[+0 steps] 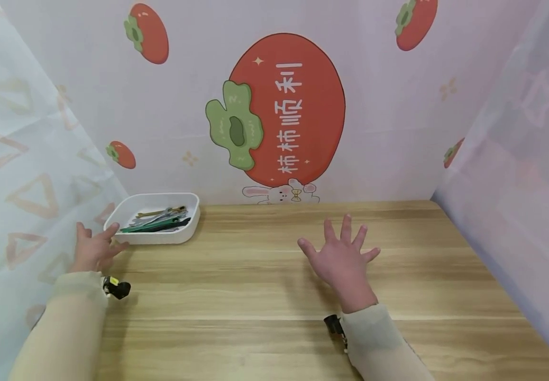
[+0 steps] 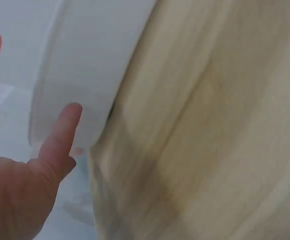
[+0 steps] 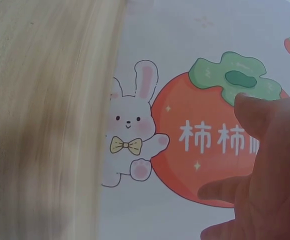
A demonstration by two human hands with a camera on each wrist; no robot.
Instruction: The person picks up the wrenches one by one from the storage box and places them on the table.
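Observation:
At the back left of the wooden table [image 1: 236, 296] stands a white plastic tray [image 1: 155, 239]. Inside it lies a pile of long thin pieces [image 1: 160, 222] in green, black, gold and silvery white; their kind is too small to make out. My left hand [image 1: 94, 248] is at the tray's near left corner, fingers spread, with nothing gripped. In the left wrist view, one straight finger overlaps the tray's outer wall [image 2: 90, 65]. Toward the right of the table, my right hand [image 1: 342, 264] hovers palm down with all fingers splayed and holds nothing.
A printed cloth backdrop [image 1: 374, 132] with persimmons and a rabbit rises along the table's back edge. Cloth side walls hang at the left [image 1: 27, 159] and right [image 1: 517, 174]. The tray sits close to the left cloth.

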